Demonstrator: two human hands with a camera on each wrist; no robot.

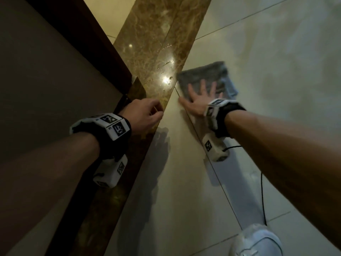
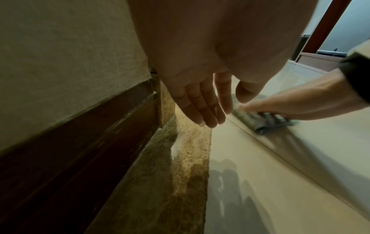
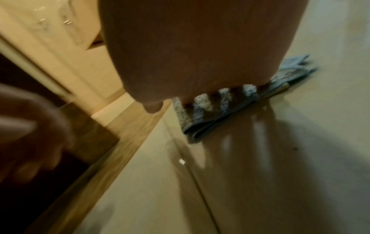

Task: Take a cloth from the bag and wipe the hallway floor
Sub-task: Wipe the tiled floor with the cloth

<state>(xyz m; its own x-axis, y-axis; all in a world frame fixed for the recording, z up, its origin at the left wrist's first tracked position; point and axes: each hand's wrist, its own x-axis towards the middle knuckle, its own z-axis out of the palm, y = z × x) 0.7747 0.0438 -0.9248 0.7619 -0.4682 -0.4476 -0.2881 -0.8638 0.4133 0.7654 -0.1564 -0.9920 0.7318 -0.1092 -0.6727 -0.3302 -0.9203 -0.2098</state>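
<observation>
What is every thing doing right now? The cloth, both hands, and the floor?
cloth: folded, flat on the pale floor tiles, under the right hand.
right hand: fingers spread, pressing on the cloth.
left hand: holds nothing, loosely curled, above the brown marble strip.
floor: shiny, reflecting lights.

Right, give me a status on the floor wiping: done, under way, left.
Done: the folded grey-blue cloth is out and on the pale floor tiles; no bag is in view. Under way: the right hand presses it flat, fingers spread, beside the brown marble strip. The left hand hovers above the floor, holding nothing. Left: how much floor is wiped cannot be told.
</observation>
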